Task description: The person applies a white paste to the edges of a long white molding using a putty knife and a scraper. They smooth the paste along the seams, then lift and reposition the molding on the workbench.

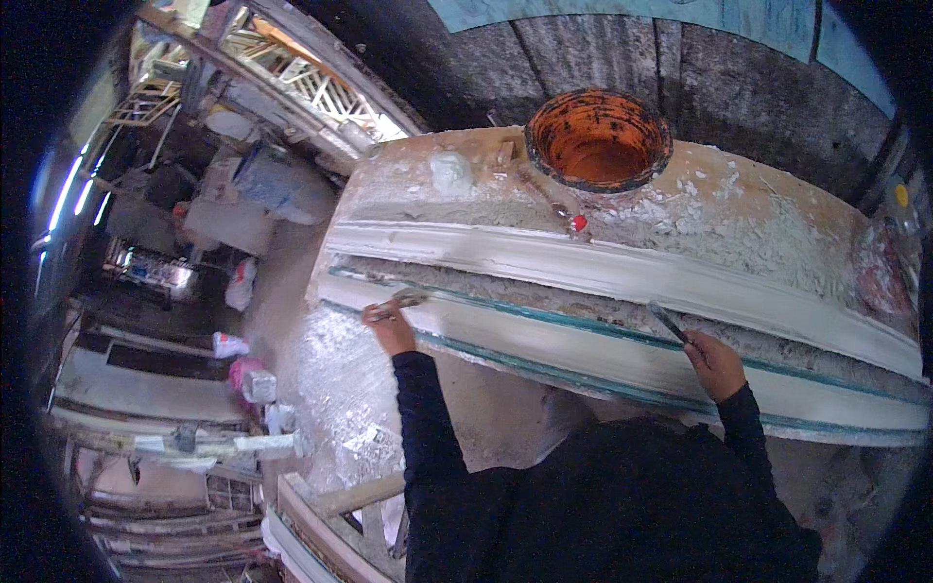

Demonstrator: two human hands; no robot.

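Evidently, left hand clasps a greyish tool, right hand a dark tool, above a teal-edged strip.

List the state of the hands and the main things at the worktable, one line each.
Left hand: closed on a small tool, kind unclear
Right hand: gripping a dark flat tool
Orange tub: upright, uncovered, dark-stained
Far white strip: lying lengthwise on the table
Green-edged strip: lying in front of the far strip
Worktable: smeared with whitish residue
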